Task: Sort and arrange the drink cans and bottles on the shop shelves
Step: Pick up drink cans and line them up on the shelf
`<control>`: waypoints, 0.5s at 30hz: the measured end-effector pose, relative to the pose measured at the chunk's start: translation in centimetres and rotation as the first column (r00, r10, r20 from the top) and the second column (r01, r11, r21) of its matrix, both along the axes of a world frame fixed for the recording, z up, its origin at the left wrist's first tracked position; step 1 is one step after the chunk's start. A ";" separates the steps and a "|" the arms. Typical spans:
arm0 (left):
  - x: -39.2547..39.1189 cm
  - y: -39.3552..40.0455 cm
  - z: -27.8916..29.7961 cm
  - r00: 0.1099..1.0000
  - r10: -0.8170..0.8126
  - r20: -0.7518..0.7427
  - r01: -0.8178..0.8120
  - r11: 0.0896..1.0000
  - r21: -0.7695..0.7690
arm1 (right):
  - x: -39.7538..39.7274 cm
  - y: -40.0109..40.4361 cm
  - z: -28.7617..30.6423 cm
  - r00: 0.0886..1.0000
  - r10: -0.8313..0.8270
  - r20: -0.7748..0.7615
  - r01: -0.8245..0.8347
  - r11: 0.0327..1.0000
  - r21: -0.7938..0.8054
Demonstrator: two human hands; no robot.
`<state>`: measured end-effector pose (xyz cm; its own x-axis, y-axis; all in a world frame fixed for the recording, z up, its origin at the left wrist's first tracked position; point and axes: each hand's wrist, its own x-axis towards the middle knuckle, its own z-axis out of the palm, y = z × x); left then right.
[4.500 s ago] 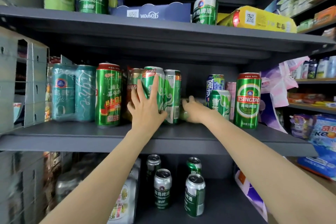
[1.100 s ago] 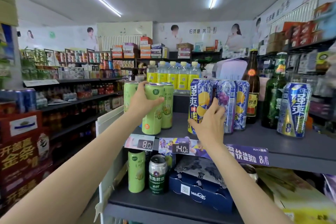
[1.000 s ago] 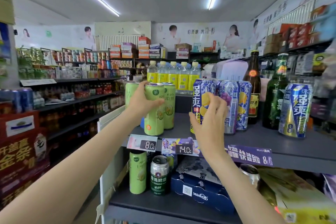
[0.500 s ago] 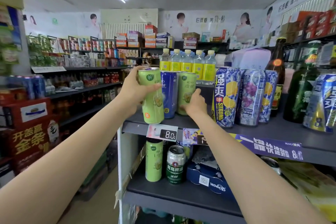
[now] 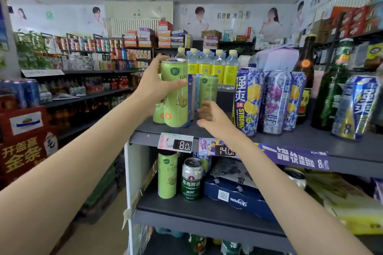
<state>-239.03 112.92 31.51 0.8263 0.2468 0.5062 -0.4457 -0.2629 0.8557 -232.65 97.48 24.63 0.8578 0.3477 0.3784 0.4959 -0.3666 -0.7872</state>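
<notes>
A small shop with strip lights on the ceiling and stocked shelves along the far walls surrounds a dark grey shelf unit point(image 5: 228, 132) in the foreground. On its top shelf, the left hand point(image 5: 154, 87) grips a tall light-green RIO can point(image 5: 175, 99), thumb across the front and fingers curled round the back near the rim; whether the can's base touches the shelf cannot be told. Just behind it stand another light-green can point(image 5: 158, 115), a blue slim can point(image 5: 191, 97) and a second green RIO can point(image 5: 207, 91). The right hand point(image 5: 215, 119) reaches to the foot of that second green can, fingers loosely curled; the blur hides whether they grip it. To the right stand three blue-and-white patterned tall cans point(image 5: 269, 101) side by side, then a brown bottle point(image 5: 304, 80), a green bottle point(image 5: 331, 93) and a tilted blue can point(image 5: 356, 107). A row of yellow-labelled water bottles point(image 5: 211, 68) stands behind. Price tags reading 8.0 point(image 5: 176, 144) and 14.0 point(image 5: 217, 149) sit on the shelf edge. On the shelf below stand a green can point(image 5: 167, 175), a Tsingtao beer can point(image 5: 192, 179) and a blue cardboard tray point(image 5: 238, 198).
</notes>
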 end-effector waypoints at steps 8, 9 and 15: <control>1.9 -3.9 -0.5 0.996 -0.068 -0.064 0.074 0.993 0.096 | -2.0 -1.5 0.7 0.987 -0.072 0.144 0.086 0.992 -0.092; 2.1 -3.8 -0.5 0.997 -0.029 -0.065 0.039 0.989 0.145 | -1.7 -1.6 0.7 0.984 -0.109 0.144 0.129 0.981 -0.144; 1.7 -1.9 -3.1 0.981 0.184 -0.068 -0.152 0.933 0.327 | 0.4 -0.8 0.8 0.958 -0.284 0.023 0.282 0.935 -0.216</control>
